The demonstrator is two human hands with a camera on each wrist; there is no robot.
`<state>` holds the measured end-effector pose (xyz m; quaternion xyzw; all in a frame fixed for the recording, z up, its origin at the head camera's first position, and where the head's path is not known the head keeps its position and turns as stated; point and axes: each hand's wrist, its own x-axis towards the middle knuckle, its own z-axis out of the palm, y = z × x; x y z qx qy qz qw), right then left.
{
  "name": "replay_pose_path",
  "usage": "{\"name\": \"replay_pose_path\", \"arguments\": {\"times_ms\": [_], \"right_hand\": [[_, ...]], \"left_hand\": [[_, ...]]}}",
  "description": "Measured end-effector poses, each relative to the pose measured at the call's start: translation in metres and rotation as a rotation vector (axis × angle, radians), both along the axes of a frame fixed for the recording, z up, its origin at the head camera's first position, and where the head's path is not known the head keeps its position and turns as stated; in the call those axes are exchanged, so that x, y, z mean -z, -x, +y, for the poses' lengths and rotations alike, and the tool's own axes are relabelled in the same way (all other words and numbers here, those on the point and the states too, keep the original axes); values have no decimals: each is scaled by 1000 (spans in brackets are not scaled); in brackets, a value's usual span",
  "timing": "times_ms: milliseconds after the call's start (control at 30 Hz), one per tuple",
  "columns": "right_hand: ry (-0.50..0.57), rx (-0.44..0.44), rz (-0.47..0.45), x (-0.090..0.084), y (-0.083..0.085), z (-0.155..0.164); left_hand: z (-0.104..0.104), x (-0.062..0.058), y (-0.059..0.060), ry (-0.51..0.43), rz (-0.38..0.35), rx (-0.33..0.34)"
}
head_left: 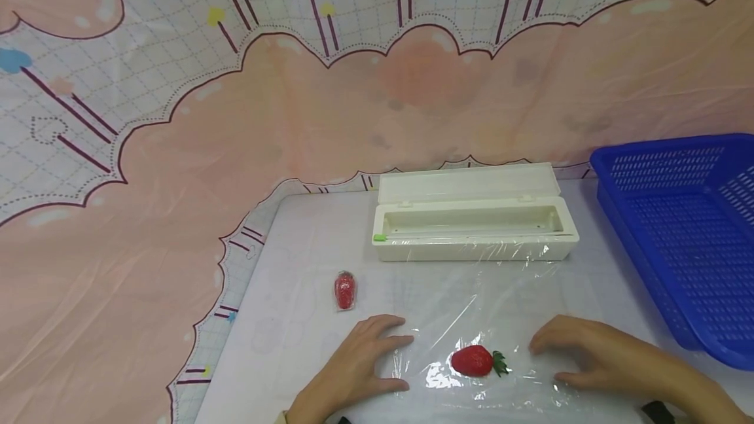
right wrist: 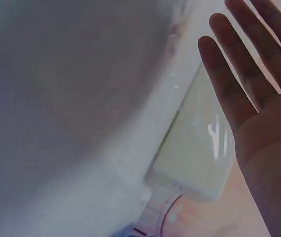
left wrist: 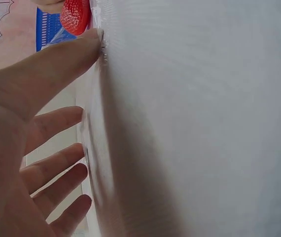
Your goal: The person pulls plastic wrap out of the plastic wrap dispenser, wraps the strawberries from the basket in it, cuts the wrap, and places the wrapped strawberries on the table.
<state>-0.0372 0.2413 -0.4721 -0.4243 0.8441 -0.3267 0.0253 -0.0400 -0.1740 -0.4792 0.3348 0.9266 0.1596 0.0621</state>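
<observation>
A red strawberry (head_left: 471, 361) with green leaves lies on a sheet of clear cling film (head_left: 438, 319) spread over the table. To its left, my left hand (head_left: 356, 368) has its fingers spread at the film's edge. The left wrist view shows the thumb (left wrist: 76, 57) and fingertips right at the film, near the strawberry (left wrist: 75, 17). My right hand (head_left: 595, 353) is on the other side of the strawberry, fingers loosely bent and nothing in them. Its extended fingers (right wrist: 241, 74) appear in the right wrist view. Behind, the film reaches the front of a white cling film dispenser (head_left: 471, 252), lid raised.
A second strawberry (head_left: 345, 291), wrapped in film, lies on the white table (head_left: 283, 254) beyond my left hand. At the right stands a blue plastic basket (head_left: 639, 273). A patterned pink cloth (head_left: 330, 123) hangs behind the table.
</observation>
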Motion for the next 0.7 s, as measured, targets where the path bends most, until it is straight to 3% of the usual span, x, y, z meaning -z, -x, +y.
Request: {"name": "replay_pose_path", "arguments": {"times_ms": [167,367,533,700], "right_hand": [[45,-29,67,10,-4,7],[53,-28,76,16,-7,13],[42,-31,57,19,-9,16],[-26,-30,-46,21,-14,21]], "left_hand": [[-2,2,-1,-35,55,27],[-3,4,0,-104,142,131],[-2,4,1,-128,130,208],[-4,3,0,-123,94,227]]}}
